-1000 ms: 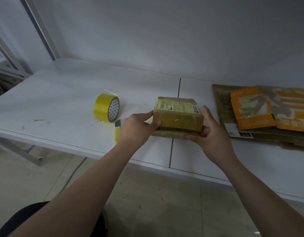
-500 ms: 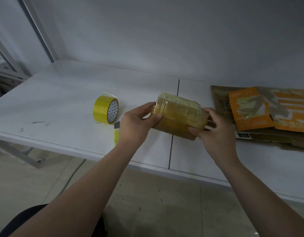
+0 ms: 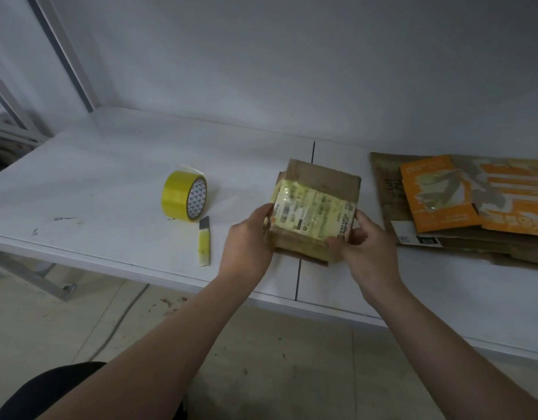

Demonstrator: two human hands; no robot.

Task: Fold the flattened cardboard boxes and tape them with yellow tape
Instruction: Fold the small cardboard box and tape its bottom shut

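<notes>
Packing work at a white surface (image 3: 110, 183): a person holds a small cardboard box (image 3: 314, 204), already banded with yellow tape over its printed label and tilted with that face toward the camera. The left hand (image 3: 249, 237) wraps the box's left side, fingers curled round the edge. The right hand (image 3: 367, 247) grips the right side, thumb laid on the near corner of the taped face. The box is over the seam (image 3: 298, 280) between the surface's two panels, near the front edge. Whether its lower edge rests on the brown cardboard scrap (image 3: 304, 258) beneath it cannot be told.

The step appears to be checking or pressing down the tape. Doing it well likely means keeping both hands firm on opposite sides so the flaps stay square, and smoothing any lifted strip toward the edges.

The roll of yellow tape (image 3: 184, 196) stands on edge well to the left, a loose tail lifted at its top. A yellow-handled knife (image 3: 204, 245) lies just beside it, blade toward the roll. Flattened boxes (image 3: 473, 201), brown and orange, lie stacked to the right, near the right hand. Nothing stands between box and roll, though the knife lies along the left hand's likely reach.
</notes>
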